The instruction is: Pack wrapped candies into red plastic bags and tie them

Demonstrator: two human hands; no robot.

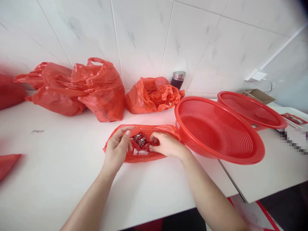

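Red plastic bag [144, 158], mouth spread wide, lies on white table [60, 154], small packets [140, 140] inside. Left hand [117, 144] loosely open at bag's left side; right hand [166, 143] reaches inside, fingers curled, grip on any packet impossible to tell. Bag looks thin, limp, slippery, best held by rim; packets probably light, best pinched at edges. Basket [204, 131] crowds right, filled bags [103, 93] line wall behind; more room left and toward front edge.
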